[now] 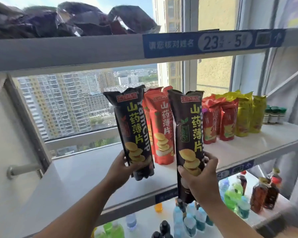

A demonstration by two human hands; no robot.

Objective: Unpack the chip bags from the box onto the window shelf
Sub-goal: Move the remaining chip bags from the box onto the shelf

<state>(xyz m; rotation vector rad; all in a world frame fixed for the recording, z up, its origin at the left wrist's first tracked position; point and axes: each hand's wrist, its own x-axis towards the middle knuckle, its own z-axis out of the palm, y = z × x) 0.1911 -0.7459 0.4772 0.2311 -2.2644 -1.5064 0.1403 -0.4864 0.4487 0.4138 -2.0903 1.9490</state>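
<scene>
The left hand [121, 166] grips the base of one upright black chip bag [133, 133] above the white shelf [86, 169]. Just right of it, the right hand [199, 179] clasps a second black chip bag [190, 134] at the shelf's front edge. Behind and right of both hands stand red bags [162, 124] and yellow bags [244, 115].

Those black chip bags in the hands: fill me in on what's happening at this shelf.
A person is stocking the white window shelf. The left hand has a grip on one tall black yam-chip bag, upright at the shelf's front edge. The right hand holds a second black yam-chip bag, lower and nearer the camera. Red chip bags and yellow chip bags already stand along the shelf. No box is in view.
</scene>
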